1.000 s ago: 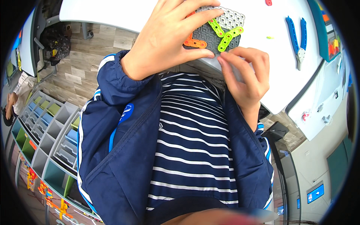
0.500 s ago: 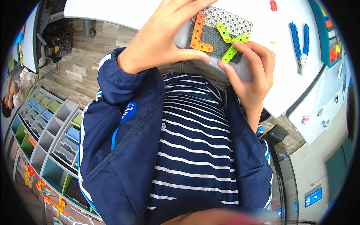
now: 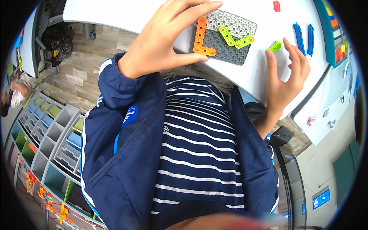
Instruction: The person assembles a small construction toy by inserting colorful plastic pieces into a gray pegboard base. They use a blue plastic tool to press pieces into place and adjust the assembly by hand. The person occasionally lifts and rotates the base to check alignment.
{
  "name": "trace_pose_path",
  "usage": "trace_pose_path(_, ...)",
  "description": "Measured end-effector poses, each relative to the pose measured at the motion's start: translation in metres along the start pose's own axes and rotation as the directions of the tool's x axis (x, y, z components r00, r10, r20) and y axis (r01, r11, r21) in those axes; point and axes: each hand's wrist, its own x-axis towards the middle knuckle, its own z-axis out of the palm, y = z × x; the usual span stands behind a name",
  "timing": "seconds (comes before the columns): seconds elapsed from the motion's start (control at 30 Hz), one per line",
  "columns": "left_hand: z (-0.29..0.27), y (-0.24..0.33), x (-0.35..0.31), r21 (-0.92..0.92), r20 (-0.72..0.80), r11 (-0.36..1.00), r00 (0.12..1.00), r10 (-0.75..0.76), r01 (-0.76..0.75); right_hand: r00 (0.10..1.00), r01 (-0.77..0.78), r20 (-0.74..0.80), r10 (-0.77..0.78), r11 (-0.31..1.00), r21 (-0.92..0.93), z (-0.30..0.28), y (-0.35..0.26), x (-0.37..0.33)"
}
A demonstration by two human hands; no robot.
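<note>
A perforated plate, light grey on its far half and dark grey on its near half (image 3: 226,53), lies on the white table. My left hand (image 3: 163,42) spans its left side, thumb at the near edge and index finger at the far edge. Two orange strips (image 3: 199,36) form an L on it, joined by red pins. Right of them, two lime-green strips (image 3: 227,36) make a V. A separate green strip (image 3: 275,46) lies off the plate, on the table. My right hand (image 3: 287,73) is beside it, fingers apart, thumb tip close to its near end.
A blue-handled tool (image 3: 309,38) lies at the right of the white table (image 3: 115,11). A small red connector (image 3: 276,6) is at the far side. A teal bin (image 3: 330,42) with colourful parts stands at the right edge. Storage trays (image 3: 46,119) are on the lower left.
My right hand has moved right, away from the plate. One green strip has gone from the plate to the table beside that hand. My left hand stays at the plate.
</note>
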Motion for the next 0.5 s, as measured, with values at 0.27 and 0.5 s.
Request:
trace_pose_path(0.27,0.015,0.012,-0.002,-0.27,-0.129,0.953,0.976,-0.178,0.139,0.991,-0.112,-0.11,0.08,0.939,-0.326,-0.015,0.045,0.027)
trace_pose_path(0.5,0.018,0.016,0.003,-0.26,-0.158,0.943,0.954,-0.255,0.209,0.952,-0.263,-0.158,0.261,0.965,0.01,-0.009,0.048,0.025)
